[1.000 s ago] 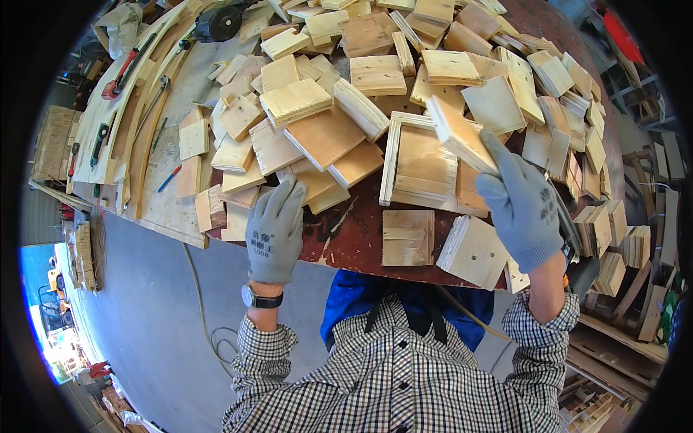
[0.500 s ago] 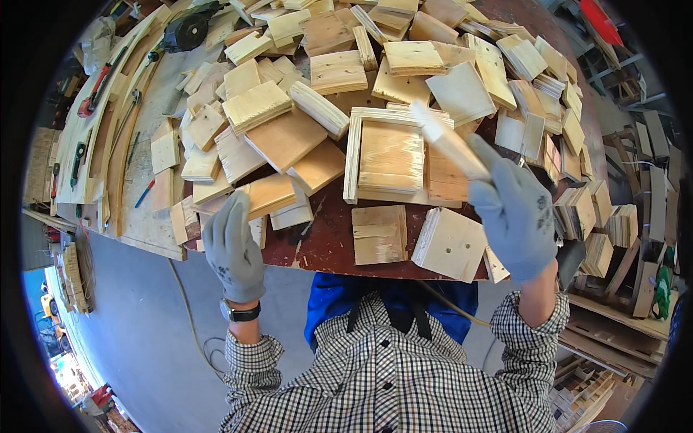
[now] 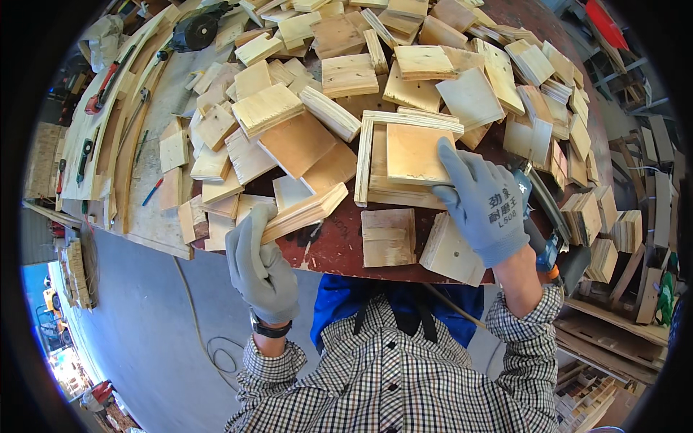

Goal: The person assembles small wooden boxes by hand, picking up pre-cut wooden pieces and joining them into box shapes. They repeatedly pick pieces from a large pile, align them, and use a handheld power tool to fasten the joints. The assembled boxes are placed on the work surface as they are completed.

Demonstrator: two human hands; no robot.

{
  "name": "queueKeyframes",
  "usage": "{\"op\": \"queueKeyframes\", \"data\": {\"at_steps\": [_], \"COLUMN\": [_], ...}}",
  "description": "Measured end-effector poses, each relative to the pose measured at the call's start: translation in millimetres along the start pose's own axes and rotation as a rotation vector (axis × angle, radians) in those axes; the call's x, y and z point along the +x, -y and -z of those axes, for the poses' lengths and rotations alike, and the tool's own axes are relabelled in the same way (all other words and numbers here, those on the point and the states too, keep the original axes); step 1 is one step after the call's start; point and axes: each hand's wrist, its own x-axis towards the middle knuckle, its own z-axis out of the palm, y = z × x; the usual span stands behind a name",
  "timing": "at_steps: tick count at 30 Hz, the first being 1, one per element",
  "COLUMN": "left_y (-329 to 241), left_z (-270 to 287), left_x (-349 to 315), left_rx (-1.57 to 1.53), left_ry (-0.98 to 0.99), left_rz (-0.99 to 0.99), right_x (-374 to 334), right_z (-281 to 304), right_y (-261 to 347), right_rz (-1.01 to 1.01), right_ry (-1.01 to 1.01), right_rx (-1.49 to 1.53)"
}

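My left hand (image 3: 261,263), in a grey work glove, is closed on the near end of a plywood block (image 3: 306,211), held tilted above the table's front edge. My right hand (image 3: 485,203), gloved alike, pinches the right edge of a square plywood block (image 3: 419,154). That block lies over a corner frame of plywood strips (image 3: 363,160), overlapping the wood inside it. In front of the frame, another square block (image 3: 388,237) rests flat on the red-brown table (image 3: 332,252). A block with small dark holes (image 3: 455,249) sits partly under my right wrist.
Plywood blocks (image 3: 350,76) are heaped across the table's far side. A blue and black power tool (image 3: 546,249) lies right of my right hand. Long strips, a black round tool (image 3: 195,30) and a red-handled tool (image 3: 101,90) are at left. A cable (image 3: 193,310) runs over the floor.
My right hand has brought its block down and left over the frame. My left hand has moved right and nearer to me, lifting its block off the pile.
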Motion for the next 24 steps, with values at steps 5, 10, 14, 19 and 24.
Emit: {"op": "queueKeyframes", "data": {"at_steps": [5,10,14,19,24], "left_y": [2.5,5.0,4.5,-4.0,-8.5], "left_z": [0.7,-3.8,-2.8,-1.5,-3.2], "left_x": [0.4,-4.6,-5.1,-1.3,2.3], "left_rx": [0.142,0.103,0.069,0.046,0.010], "left_ry": [0.072,0.045,0.088,0.085,0.100], "left_rz": [-0.126,-0.068,-0.055,-0.048,-0.063], "right_x": [4.9,20.4,28.4,28.6,36.5], "right_z": [2.5,23.4,21.0,28.8,30.0], "right_y": [12.6,21.9,19.9,2.6,-5.8], "right_rz": [-0.075,-0.088,-0.097,0.079,0.114], "right_ry": [0.075,0.147,0.251,-0.042,-0.129], "right_rx": [-0.021,-0.087,-0.135,-0.018,-0.027]}}
